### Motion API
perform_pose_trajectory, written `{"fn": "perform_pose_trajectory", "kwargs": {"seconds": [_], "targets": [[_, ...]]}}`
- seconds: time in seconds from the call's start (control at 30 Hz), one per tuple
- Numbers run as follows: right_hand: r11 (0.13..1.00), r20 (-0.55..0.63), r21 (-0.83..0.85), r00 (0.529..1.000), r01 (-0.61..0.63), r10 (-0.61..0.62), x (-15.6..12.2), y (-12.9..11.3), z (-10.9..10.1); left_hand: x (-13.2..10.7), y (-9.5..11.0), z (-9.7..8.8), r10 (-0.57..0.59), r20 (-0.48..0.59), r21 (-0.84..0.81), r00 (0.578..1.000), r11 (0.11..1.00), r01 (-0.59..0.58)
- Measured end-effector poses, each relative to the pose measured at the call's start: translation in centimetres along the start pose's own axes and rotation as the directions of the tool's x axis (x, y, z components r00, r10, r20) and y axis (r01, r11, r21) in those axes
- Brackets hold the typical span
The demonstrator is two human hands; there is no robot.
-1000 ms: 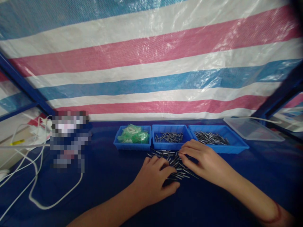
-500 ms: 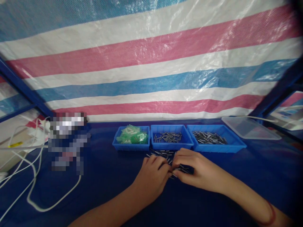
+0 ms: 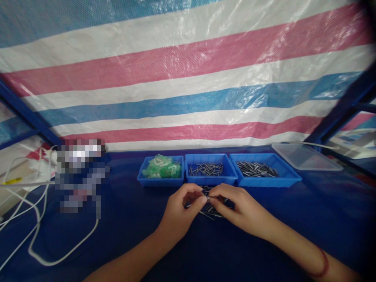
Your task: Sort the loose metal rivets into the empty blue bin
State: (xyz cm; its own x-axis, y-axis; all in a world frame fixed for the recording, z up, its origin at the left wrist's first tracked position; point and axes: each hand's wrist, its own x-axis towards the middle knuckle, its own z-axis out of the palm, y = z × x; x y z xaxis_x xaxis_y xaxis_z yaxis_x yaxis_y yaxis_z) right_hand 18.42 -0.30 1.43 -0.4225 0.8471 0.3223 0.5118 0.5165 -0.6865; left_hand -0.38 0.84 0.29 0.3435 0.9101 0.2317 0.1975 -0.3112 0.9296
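Over a loose pile of thin dark metal pins (image 3: 212, 212) on the blue tabletop, my two hands meet fingertip to fingertip. My left hand (image 3: 180, 207) is closed in a pinch, thumb against finger. My right hand (image 3: 237, 203) pinches from the other side. A small shiny bit of a metal pin (image 3: 208, 198) shows between the fingertips; the rest is hidden by them. Just behind the hands stands a blue bin (image 3: 211, 181) with similar pins in it. To its right, another blue bin (image 3: 268, 183) holds a thicker heap of pins.
A third blue bin (image 3: 160, 182) on the left holds green plastic bags (image 3: 161, 166). At the back right lies a clear plastic lid (image 3: 307, 156). White cables (image 3: 37, 219) trail over the table's left side beside a blurred-out area. A striped sheet (image 3: 188, 94) hangs behind.
My left hand has turned from palm-down over the pins to a thumb-and-finger pinch facing my right hand. Both hands' fingertips have lifted slightly off the pile. The view has shifted a little.
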Motion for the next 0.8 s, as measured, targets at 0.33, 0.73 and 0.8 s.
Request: {"fn": "perform_pose_trajectory", "kwargs": {"seconds": [0.33,0.73,0.8], "targets": [[0.998,0.000,0.061,1.000,-0.023,0.023,0.1,-0.5,0.7,0.4,0.2,0.0,-0.107,-0.081,-0.286,0.991,0.955,0.080],[0.984,-0.017,0.151,0.995,-0.095,0.099,0.0,-0.5,1.3,0.5,0.4,0.1,-0.121,-0.092,-0.320,0.988,0.944,0.086],[0.982,-0.020,0.160,0.994,-0.101,0.105,0.0,-0.4,1.3,0.4,0.4,0.2,-0.120,-0.091,-0.316,0.989,0.945,0.086]]}}
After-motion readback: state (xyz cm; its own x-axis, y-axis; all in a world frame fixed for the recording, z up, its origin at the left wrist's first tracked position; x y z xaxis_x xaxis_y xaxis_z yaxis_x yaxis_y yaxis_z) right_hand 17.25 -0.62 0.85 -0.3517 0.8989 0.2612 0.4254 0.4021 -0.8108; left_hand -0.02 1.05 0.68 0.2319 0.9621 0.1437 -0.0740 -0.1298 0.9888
